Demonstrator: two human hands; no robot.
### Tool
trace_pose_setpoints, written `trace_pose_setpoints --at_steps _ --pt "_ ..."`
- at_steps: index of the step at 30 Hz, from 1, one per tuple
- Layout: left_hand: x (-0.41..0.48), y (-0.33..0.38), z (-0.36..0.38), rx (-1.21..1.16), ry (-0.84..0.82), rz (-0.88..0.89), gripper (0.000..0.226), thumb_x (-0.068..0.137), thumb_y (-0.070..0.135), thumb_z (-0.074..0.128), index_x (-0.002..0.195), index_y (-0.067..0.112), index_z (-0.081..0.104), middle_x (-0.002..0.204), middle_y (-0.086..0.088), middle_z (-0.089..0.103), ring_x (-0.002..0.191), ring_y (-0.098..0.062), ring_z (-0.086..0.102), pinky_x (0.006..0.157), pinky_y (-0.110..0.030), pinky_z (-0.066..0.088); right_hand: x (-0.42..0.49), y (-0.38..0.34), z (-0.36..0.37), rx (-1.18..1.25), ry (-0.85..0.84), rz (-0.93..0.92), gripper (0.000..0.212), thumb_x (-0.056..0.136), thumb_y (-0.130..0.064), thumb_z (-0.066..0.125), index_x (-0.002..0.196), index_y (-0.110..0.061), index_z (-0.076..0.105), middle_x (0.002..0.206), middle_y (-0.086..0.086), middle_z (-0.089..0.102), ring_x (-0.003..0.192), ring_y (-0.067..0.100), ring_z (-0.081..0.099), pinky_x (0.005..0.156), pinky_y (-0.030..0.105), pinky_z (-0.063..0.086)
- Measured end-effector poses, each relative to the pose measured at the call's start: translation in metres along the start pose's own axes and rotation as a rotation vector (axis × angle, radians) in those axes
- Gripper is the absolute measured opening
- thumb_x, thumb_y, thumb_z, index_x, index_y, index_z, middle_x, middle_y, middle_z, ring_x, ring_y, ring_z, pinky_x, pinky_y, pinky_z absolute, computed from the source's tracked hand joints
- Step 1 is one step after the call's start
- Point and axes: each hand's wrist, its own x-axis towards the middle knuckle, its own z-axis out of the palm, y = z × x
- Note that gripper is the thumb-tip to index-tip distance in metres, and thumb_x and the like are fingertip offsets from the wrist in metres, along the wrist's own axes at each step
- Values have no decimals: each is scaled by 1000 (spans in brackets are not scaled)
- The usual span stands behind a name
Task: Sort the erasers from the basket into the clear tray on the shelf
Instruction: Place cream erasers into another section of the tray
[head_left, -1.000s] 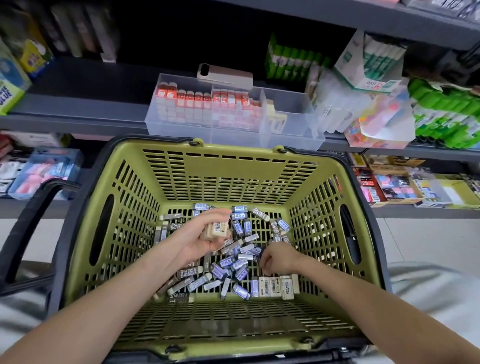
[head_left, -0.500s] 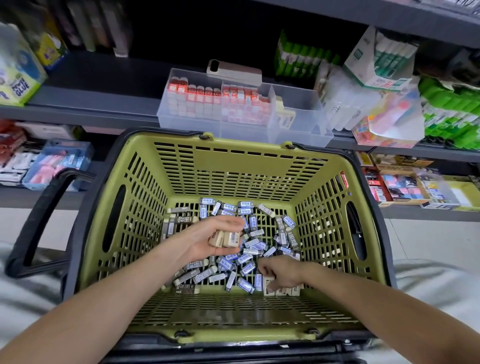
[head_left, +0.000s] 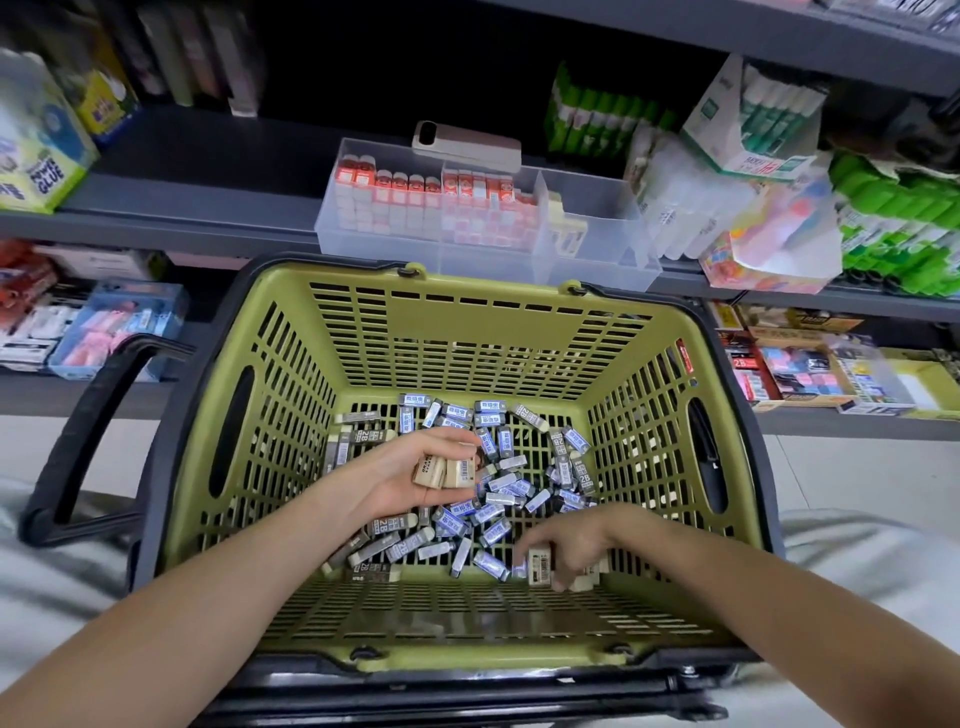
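erasers (head_left: 498, 483), likely light, firm and best pinched across the sleeve, lie heaped in the green basket (head_left: 311, 283) as fingers of the left hand (head_left: 410, 475) curl round two and the right hand (head_left: 576, 545) pinches another.

We cannot read the print on most erasers (head_left: 498, 499) in the basket (head_left: 467, 332): it is too small. The right hand (head_left: 576, 540) hides part of the cream erasers (head_left: 540, 569) it grips, and the left hand (head_left: 410, 475) curls over its own, so we cannot count them. Both forearms run off the bottom edge, the glue box (head_left: 36, 156) off the left
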Motion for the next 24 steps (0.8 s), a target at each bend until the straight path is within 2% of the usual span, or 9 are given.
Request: trace_pose_setpoints --at_steps 4,8,12,13,15,17,20,22,24 --pt "2 -1 0 -7 18 9 30 61 3 78 89 11 76 125 -5 43 117 -31 48 67 -36 58 -7 -1 -14 63 -209 79 59 89 -6 59 138 -30 36 146 12 30 124 37 45 90 40 50" --pt "2 -3 2 9 33 -11 26 59 4 77 84 12 77 129 -11 46 119 -33 48 64 -35 57 -12 2 -7 100 -147 123 53 88 -3 59 134 -20 42 141 15 35 120 37 49 70 30 57" --pt "1 -2 3 59 40 -25 32 64 5 78 95 12 73 121 -13 56 107 -31 60 69 -38 58 -26 -8 -12 135 -57 43 49 84 -1 62 130 -12 48 140 14 38 113 36 56 89 33 51" --pt "0 -2 4 58 40 -42 35 65 5 78 99 11 71 117 -15 59 100 -30 64 69 -38 58 -34 -12 -18 144 -11 7 49 84 -2 64 130 -13 49 137 11 43 110 32 59 90 34 51" --pt "-2 0 3 -1 64 -67 45 65 5 80 108 9 67 118 -17 56 93 -31 65 67 -37 57 -56 -21 -36 231 184 -118 49 81 -3 67 125 -17 53 121 0 53 99 16 62 84 27 52" --pt "-7 7 5 -119 91 -83 53 64 7 83 113 9 65 122 -19 46 97 -35 61 65 -36 57 -83 -35 -58 496 405 -311 49 76 2 70 120 -17 57 108 -1 61 95 14 63 84 23 52" --pt "-21 27 13 -169 6 -55 33 68 28 77 91 6 73 102 -17 55 90 -29 59 60 -32 57 -119 -61 -82 771 674 -600 51 70 9 73 112 -18 61 105 6 65 92 14 62 85 24 53" --pt "-30 42 21 -153 -51 -28 41 67 42 71 88 8 72 86 -14 59 84 -27 59 54 -29 57 -131 -78 -93 762 798 -676 54 69 9 75 110 -22 62 105 6 65 90 13 61 83 26 54" --pt "-41 57 30 -133 -102 -17 49 63 50 69 90 9 69 82 -12 59 79 -25 58 49 -28 55 -134 -94 -102 689 889 -688 55 68 8 76 109 -27 61 104 4 65 86 11 61 79 26 52"
